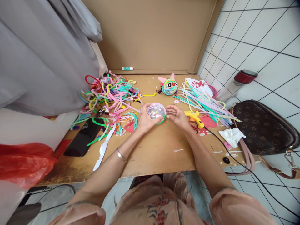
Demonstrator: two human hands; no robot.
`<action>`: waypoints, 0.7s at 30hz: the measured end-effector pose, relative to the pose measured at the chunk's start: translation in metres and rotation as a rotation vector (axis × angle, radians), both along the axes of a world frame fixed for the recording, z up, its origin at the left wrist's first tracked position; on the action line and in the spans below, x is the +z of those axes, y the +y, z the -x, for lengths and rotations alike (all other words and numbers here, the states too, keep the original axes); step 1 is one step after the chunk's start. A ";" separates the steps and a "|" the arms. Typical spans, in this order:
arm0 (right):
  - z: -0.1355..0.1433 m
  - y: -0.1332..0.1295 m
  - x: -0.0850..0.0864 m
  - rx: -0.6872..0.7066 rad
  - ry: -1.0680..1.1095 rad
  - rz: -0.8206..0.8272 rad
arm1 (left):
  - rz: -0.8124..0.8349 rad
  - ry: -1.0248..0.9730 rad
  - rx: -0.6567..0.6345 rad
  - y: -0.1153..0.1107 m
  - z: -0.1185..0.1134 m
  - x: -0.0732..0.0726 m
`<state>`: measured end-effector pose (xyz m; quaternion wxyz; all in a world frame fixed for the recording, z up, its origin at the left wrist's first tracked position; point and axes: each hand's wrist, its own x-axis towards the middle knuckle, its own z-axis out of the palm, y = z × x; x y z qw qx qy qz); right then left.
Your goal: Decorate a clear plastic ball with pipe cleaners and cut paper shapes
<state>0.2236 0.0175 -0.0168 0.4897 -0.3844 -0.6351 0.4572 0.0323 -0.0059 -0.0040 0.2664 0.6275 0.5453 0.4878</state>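
Left hand (147,120) grips clear ball (156,112); right hand (177,116), half-open beside it. Loose green strip (161,121) could slip if thumb lifts.

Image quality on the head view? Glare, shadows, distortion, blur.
Head view: wide-angle stretch toward the edges, worst on the brown bag and wall tiles; bright highlights on the clear ball in the left hand muddle its surface; lighting looks soft, no hard-edged shadows on the table; no obvious motion blur on the hands; far-right corners darken.
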 end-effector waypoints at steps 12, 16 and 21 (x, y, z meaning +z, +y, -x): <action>0.002 0.001 -0.003 -0.069 0.006 0.019 | 0.012 0.011 -0.019 0.000 -0.001 -0.002; 0.001 0.003 -0.005 -0.077 0.027 0.044 | 0.033 0.006 -0.053 -0.001 0.001 0.000; -0.003 0.005 -0.006 -0.083 0.023 0.046 | 0.029 -0.038 -0.173 -0.001 0.009 -0.002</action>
